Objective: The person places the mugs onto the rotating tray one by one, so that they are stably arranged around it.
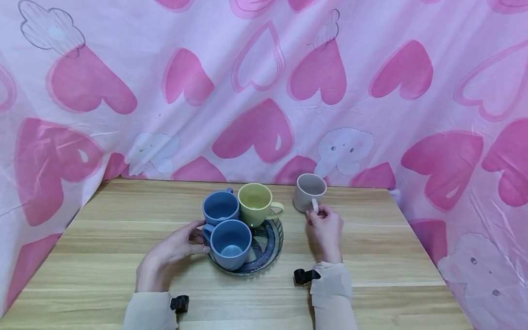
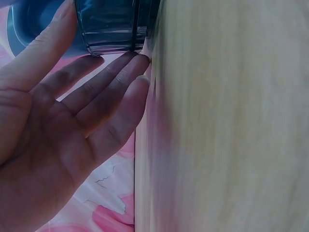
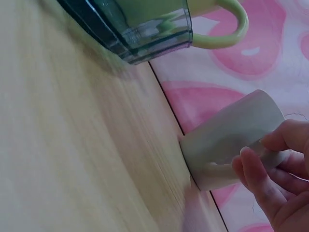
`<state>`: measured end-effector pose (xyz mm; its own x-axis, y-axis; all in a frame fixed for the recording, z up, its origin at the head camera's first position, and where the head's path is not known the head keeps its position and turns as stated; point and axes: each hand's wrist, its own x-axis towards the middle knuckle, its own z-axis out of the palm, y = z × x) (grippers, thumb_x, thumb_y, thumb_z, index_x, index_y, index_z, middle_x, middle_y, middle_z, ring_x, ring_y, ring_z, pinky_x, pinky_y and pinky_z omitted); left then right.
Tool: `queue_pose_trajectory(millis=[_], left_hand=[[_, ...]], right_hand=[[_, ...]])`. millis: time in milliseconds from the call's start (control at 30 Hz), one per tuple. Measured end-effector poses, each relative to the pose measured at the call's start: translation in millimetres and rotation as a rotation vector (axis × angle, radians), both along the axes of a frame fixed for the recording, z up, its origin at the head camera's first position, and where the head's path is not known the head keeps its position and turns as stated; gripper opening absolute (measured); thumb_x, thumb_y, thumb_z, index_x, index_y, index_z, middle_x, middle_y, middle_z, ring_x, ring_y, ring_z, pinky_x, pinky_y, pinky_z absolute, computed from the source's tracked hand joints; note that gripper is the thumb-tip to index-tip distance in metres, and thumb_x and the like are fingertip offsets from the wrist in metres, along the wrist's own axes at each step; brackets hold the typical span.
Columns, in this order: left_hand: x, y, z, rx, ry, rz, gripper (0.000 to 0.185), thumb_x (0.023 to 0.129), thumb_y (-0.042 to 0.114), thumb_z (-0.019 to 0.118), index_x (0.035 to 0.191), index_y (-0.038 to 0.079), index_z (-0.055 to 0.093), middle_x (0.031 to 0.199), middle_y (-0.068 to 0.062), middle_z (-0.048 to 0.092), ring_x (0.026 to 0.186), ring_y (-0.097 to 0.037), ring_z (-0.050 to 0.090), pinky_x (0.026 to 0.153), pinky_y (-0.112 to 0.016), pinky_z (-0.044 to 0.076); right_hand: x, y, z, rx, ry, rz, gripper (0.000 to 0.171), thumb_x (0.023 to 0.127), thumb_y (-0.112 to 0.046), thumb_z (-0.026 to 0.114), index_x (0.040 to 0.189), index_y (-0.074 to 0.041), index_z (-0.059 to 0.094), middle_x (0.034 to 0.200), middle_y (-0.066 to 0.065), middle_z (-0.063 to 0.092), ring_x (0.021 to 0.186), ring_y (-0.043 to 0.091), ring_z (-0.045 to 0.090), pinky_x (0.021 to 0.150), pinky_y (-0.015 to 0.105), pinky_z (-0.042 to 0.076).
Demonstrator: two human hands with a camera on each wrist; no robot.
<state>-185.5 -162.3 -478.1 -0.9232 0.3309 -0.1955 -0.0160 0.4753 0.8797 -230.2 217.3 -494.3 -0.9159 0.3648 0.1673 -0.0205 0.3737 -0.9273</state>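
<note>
From the head view I see a wooden bench [image 1: 112,257] against a pink heart-print curtain [image 1: 266,87], and near its middle a dark glass plate [image 1: 267,245] carrying three mugs: a blue mug [image 1: 230,244] at 7 o'clock on the plate, a second blue mug [image 1: 220,207] at 10 o'clock and a yellow mug [image 1: 256,203] at 12 o'clock. A beige mug [image 1: 308,192] stands on the bench, off the plate at about 2 o'clock. My left hand [image 1: 173,249] lies relaxed against the near blue mug's side; my right hand [image 1: 325,230] pinches the beige mug's handle. From the left wrist view, the left hand [image 2: 63,125] is spread, fingers [image 2: 104,92] straight, tips by the plate's ribbed rim [image 2: 111,34]. From the right wrist view, the right hand [image 3: 275,179] curls round the handle of the beige mug [image 3: 227,140], which sits on the wood, with the plate [image 3: 140,34] and yellow mug [image 3: 217,19] beyond. I judge three mugs gathered on the plate, and the fourth still outside it.
</note>
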Motion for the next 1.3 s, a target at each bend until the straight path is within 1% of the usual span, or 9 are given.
queue_pose_trajectory(millis=[200,367,467,633,767,933,1067,1200,1300], left_hand=[[0.2,0,0.4,-0.025,0.005,0.001,0.068,0.070,0.020,0.073,0.129,0.023,0.039,0.107,-0.003,0.054,0.099,-0.021,0.050,0.088,-0.040,0.040],[-1.0,0,2.7,-0.032,0.006,0.007,0.065,0.070,0.020,0.073,0.127,0.022,0.041,0.105,-0.003,0.055,0.097,-0.020,0.050,0.085,-0.039,0.042],[-2.1,1,4.0,-0.018,0.017,-0.003,0.064,0.070,0.019,0.073,0.127,0.018,0.042,0.103,-0.004,0.055,0.097,-0.022,0.051,0.084,-0.038,0.043],[-3.4,1,4.5,-0.003,0.027,-0.010,0.059,0.071,0.017,0.072,0.123,0.014,0.045,0.101,-0.006,0.057,0.096,-0.022,0.052,0.081,-0.038,0.044],[-3.8,1,4.5,-0.014,0.038,-0.007,0.055,0.072,0.015,0.072,0.121,0.014,0.046,0.100,-0.005,0.057,0.095,-0.022,0.052,0.080,-0.037,0.045],[-4.8,2,3.3,-0.024,0.076,-0.012,0.048,0.074,0.011,0.070,0.117,0.008,0.049,0.097,-0.006,0.058,0.093,-0.022,0.054,0.077,-0.033,0.046],[-5.3,2,2.9,-0.040,0.097,0.007,0.040,0.074,0.011,0.069,0.110,0.006,0.053,0.096,-0.005,0.058,0.089,-0.019,0.055,0.075,-0.032,0.047],[-4.5,2,3.2,-0.067,0.093,0.029,0.038,0.073,0.012,0.071,0.107,0.007,0.054,0.093,-0.004,0.059,0.088,-0.018,0.055,0.076,-0.032,0.046],[-3.7,1,3.1,-0.076,0.099,0.029,0.036,0.073,0.012,0.071,0.104,0.006,0.054,0.092,-0.004,0.058,0.088,-0.019,0.054,0.075,-0.032,0.046]], right_hand=[[-1.5,2,-0.4,0.032,0.049,-0.040,0.014,0.078,-0.008,0.062,0.090,-0.001,0.061,0.075,0.010,0.061,0.062,0.022,0.061,0.051,0.025,0.051],[-1.6,1,-1.1,0.069,0.047,-0.065,0.014,0.081,-0.018,0.062,0.090,-0.006,0.062,0.076,0.009,0.061,0.065,0.021,0.060,0.051,0.026,0.050],[-2.4,1,-2.9,0.085,0.058,-0.082,0.015,0.082,-0.022,0.062,0.088,-0.008,0.062,0.076,0.010,0.062,0.065,0.021,0.059,0.050,0.026,0.049],[-4.0,4,-5.9,0.031,0.060,-0.080,0.018,0.082,-0.026,0.062,0.086,-0.008,0.062,0.076,0.012,0.062,0.066,0.024,0.060,0.050,0.028,0.050],[-3.8,6,-4.8,0.019,0.063,-0.093,0.020,0.082,-0.029,0.061,0.086,-0.009,0.063,0.076,0.010,0.061,0.066,0.023,0.060,0.051,0.029,0.051],[0.1,6,-1.6,-0.091,0.042,-0.107,0.023,0.082,-0.030,0.062,0.090,-0.008,0.063,0.079,0.012,0.061,0.070,0.026,0.060,0.054,0.035,0.052],[5.3,6,0.5,-0.172,0.020,-0.119,0.025,0.082,-0.028,0.062,0.094,-0.006,0.063,0.084,0.016,0.061,0.075,0.029,0.060,0.059,0.037,0.052],[12.0,6,5.5,-0.179,0.036,-0.132,0.027,0.082,-0.028,0.062,0.097,-0.005,0.063,0.086,0.018,0.061,0.076,0.029,0.061,0.062,0.036,0.052],[17.9,7,11.2,-0.142,0.067,-0.127,0.025,0.082,-0.027,0.062,0.097,-0.006,0.064,0.083,0.017,0.061,0.073,0.030,0.061,0.061,0.039,0.052]])
